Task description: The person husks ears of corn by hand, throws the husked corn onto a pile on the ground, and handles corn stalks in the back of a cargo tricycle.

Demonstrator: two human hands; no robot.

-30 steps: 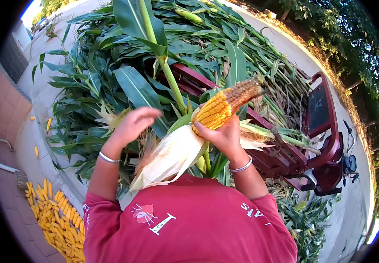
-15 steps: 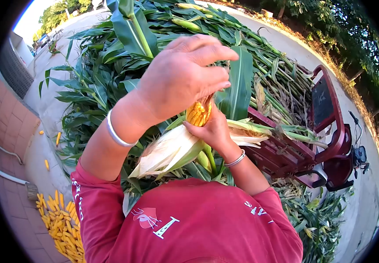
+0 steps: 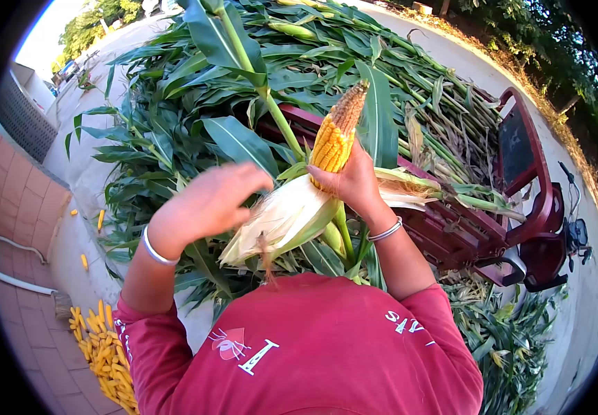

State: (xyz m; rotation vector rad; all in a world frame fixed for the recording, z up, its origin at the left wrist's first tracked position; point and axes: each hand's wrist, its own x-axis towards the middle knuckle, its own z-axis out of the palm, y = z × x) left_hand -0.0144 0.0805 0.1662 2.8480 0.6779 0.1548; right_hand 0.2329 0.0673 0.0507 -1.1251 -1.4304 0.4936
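My right hand (image 3: 356, 181) grips an ear of corn (image 3: 333, 149) around its lower part, thumb on the near side. The ear stands upright, its yellow kernels bare and its tip brownish. Pale husk leaves (image 3: 282, 221) are peeled down and hang to the left below the hand. A green cornstalk (image 3: 282, 124) rises behind, left of the ear. My left hand (image 3: 212, 200), a little blurred, is apart from the ear, left of it and just above the husk. Its fingers are loosely bent and parted, with nothing visible in them. Brown silk (image 3: 266, 252) hangs before the husk.
A large heap of cornstalks (image 3: 167, 97) lies ahead, partly on a dark red cart (image 3: 451, 235) at right. Husked yellow cobs (image 3: 109, 356) are piled at lower left beside a tiled wall (image 3: 19, 187). More leaves (image 3: 506, 346) lie at lower right.
My left hand has moved from over the ear's tip down and left. The ear's upper part and brown tip now show. My right hand keeps its grip, slightly farther right.
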